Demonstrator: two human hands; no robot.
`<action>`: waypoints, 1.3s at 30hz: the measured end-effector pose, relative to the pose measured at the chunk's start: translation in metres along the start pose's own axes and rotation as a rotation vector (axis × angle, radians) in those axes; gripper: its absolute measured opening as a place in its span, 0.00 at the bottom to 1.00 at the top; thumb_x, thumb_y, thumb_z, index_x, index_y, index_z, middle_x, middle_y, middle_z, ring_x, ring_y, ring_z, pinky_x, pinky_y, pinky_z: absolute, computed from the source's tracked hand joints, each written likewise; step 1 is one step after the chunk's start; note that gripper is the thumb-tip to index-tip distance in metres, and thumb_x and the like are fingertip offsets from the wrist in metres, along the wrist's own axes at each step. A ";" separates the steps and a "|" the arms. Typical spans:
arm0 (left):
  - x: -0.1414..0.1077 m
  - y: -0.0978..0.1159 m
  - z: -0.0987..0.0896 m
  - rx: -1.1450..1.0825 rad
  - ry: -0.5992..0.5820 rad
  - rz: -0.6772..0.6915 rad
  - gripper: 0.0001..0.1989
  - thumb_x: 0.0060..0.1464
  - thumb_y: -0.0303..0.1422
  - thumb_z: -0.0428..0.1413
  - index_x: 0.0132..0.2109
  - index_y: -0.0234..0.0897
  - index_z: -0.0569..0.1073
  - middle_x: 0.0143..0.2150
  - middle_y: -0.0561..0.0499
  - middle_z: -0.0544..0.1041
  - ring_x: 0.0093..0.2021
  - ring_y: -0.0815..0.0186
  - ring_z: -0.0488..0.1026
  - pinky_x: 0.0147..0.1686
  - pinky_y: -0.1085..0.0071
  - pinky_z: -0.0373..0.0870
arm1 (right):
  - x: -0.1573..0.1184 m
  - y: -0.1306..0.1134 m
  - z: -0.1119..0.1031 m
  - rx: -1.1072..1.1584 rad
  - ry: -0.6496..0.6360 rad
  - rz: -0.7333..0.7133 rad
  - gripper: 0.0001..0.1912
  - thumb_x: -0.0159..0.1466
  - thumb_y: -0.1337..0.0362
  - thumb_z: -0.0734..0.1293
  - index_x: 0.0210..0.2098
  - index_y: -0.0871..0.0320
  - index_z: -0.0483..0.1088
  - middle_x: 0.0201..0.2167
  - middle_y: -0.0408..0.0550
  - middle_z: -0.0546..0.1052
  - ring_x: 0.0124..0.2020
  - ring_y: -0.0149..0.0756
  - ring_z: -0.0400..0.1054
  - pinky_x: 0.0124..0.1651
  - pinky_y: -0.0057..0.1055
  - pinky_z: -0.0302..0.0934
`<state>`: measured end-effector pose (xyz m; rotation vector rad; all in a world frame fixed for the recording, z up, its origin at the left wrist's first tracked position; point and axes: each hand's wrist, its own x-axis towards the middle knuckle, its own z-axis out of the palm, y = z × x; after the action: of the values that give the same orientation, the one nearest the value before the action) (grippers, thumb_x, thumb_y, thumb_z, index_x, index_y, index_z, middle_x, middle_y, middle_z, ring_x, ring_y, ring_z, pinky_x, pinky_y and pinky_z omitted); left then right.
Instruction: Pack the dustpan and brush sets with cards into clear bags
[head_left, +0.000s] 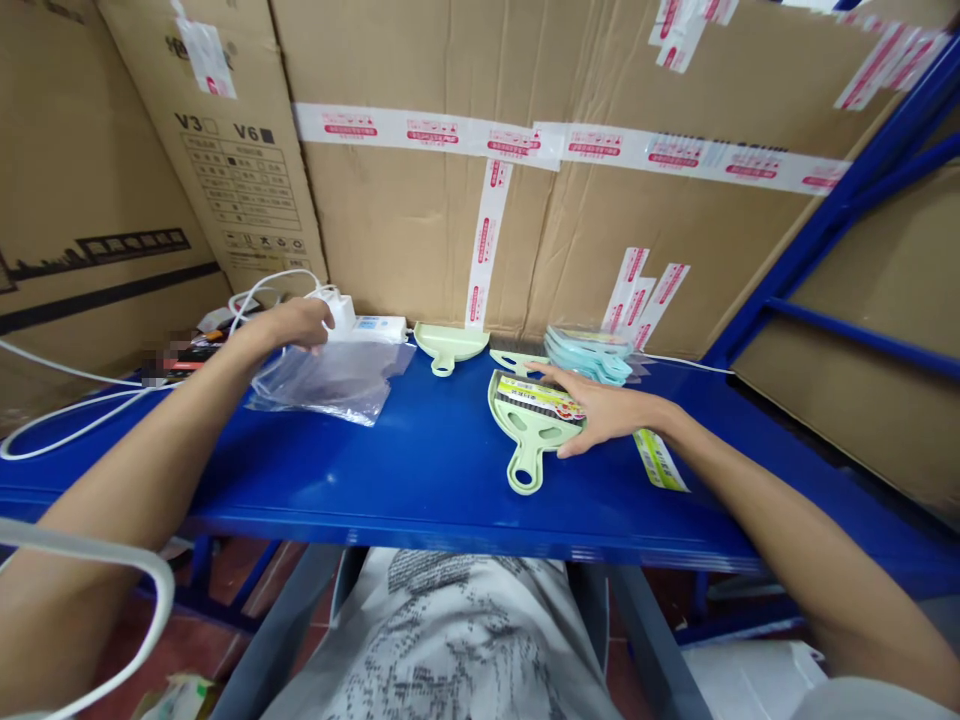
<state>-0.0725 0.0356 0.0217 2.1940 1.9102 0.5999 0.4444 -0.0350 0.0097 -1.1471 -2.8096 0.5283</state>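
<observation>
My right hand (604, 405) grips the right side of a light green dustpan (529, 435), thumb at the front and fingers at the back. A small brush (536, 403) with dark bristles and a yellow-green printed label (547, 393) lies in the pan, whose handle points towards me. My left hand (300, 322) is over the back edge of a pile of clear plastic bags (337, 380), beside a white plug. Its fingers are bent and apart, the tips partly hidden. A second green dustpan (450, 345) lies at the back, and a green brush (517, 360) is behind the held pan.
Light blue dustpans (589, 355) in clear wrapping are stacked at the back right. A loose label card (660, 462) lies right of my right hand. A white power strip (379, 328) and looping white cables (75, 425) occupy the left. Cardboard (420, 230) walls the blue table (427, 470).
</observation>
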 end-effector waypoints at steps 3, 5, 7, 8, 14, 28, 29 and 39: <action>-0.005 0.016 -0.006 -0.032 -0.083 -0.121 0.15 0.53 0.18 0.58 0.49 0.27 0.76 0.19 0.56 0.77 0.24 0.66 0.76 0.28 0.76 0.69 | -0.003 0.001 -0.008 0.015 0.023 -0.016 0.73 0.52 0.38 0.81 0.82 0.47 0.36 0.79 0.59 0.54 0.78 0.62 0.53 0.77 0.59 0.49; -0.012 0.030 -0.012 -0.083 -0.076 -0.107 0.18 0.57 0.20 0.55 0.55 0.27 0.76 0.25 0.52 0.80 0.28 0.64 0.79 0.30 0.74 0.71 | -0.006 0.003 -0.014 0.025 0.044 -0.009 0.74 0.53 0.39 0.81 0.82 0.47 0.34 0.79 0.60 0.54 0.77 0.61 0.53 0.77 0.59 0.50; -0.021 0.044 -0.016 -0.160 -0.090 0.053 0.16 0.61 0.25 0.56 0.54 0.31 0.78 0.28 0.50 0.81 0.29 0.64 0.78 0.30 0.73 0.71 | -0.010 0.006 -0.020 0.027 0.082 -0.009 0.74 0.53 0.39 0.81 0.82 0.46 0.33 0.79 0.60 0.54 0.77 0.61 0.54 0.77 0.59 0.49; -0.025 0.051 -0.016 -0.204 -0.128 0.168 0.14 0.62 0.29 0.56 0.53 0.33 0.79 0.29 0.50 0.81 0.29 0.64 0.77 0.31 0.73 0.71 | -0.012 0.007 -0.023 0.026 0.106 -0.010 0.74 0.53 0.39 0.81 0.82 0.46 0.33 0.79 0.61 0.54 0.77 0.62 0.54 0.77 0.60 0.49; -0.056 0.106 0.031 -0.399 -0.537 0.624 0.16 0.68 0.43 0.59 0.53 0.37 0.82 0.37 0.46 0.85 0.32 0.65 0.80 0.36 0.69 0.78 | -0.021 0.010 -0.037 0.098 0.157 -0.017 0.72 0.54 0.41 0.81 0.81 0.44 0.33 0.78 0.59 0.56 0.79 0.61 0.50 0.77 0.61 0.47; -0.059 0.118 0.058 -0.271 -0.516 0.797 0.06 0.63 0.35 0.64 0.43 0.42 0.87 0.41 0.48 0.87 0.40 0.63 0.82 0.41 0.71 0.73 | -0.003 -0.004 -0.015 -0.045 0.333 -0.006 0.75 0.50 0.36 0.81 0.82 0.45 0.36 0.81 0.54 0.50 0.77 0.66 0.53 0.77 0.63 0.47; -0.064 0.123 0.060 -0.306 -0.529 0.821 0.06 0.63 0.34 0.64 0.43 0.42 0.87 0.42 0.47 0.87 0.40 0.63 0.82 0.40 0.70 0.73 | -0.002 -0.006 -0.014 -0.054 0.348 -0.001 0.75 0.49 0.36 0.81 0.82 0.45 0.37 0.81 0.54 0.50 0.77 0.66 0.53 0.77 0.63 0.47; -0.091 0.152 0.067 -0.540 -0.444 0.843 0.07 0.65 0.35 0.64 0.44 0.39 0.86 0.41 0.45 0.86 0.41 0.63 0.82 0.45 0.66 0.77 | 0.001 -0.048 0.011 -0.032 0.340 0.082 0.74 0.49 0.36 0.81 0.81 0.41 0.37 0.79 0.54 0.56 0.75 0.69 0.55 0.74 0.66 0.51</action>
<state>0.0843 -0.0693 0.0030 2.3843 0.4806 0.5665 0.4092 -0.0694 0.0150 -1.2305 -2.4986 0.2627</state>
